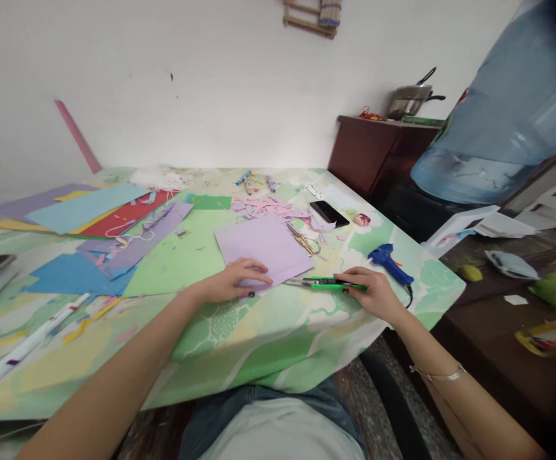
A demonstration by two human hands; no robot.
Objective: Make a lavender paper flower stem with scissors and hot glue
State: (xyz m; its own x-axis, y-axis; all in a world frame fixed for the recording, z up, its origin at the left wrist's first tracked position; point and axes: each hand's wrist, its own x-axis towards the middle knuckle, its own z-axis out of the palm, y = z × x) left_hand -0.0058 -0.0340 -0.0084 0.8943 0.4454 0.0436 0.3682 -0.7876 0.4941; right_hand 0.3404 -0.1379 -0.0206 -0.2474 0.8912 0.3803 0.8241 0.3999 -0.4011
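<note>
A light purple paper sheet (263, 246) lies on the table in front of me. My left hand (234, 280) rests on its lower left edge, fingers spread. Right of the sheet, my right hand (367, 291) holds a green utility knife (323, 282) by its rear end, flat near the table, with the blade pointing left at the sheet's lower corner. Gold-handled scissors (305, 241) lie by the sheet's right edge, their tips near the paper. Under and left of the sheet is light green paper (182, 249).
A blue glue gun (390, 263) lies right of my right hand. Behind are a black phone (330, 213) and pink paper scraps (261, 207). Coloured sheets (86, 207) and a white marker (33, 342) are at left. A water bottle (503, 121) stands at right.
</note>
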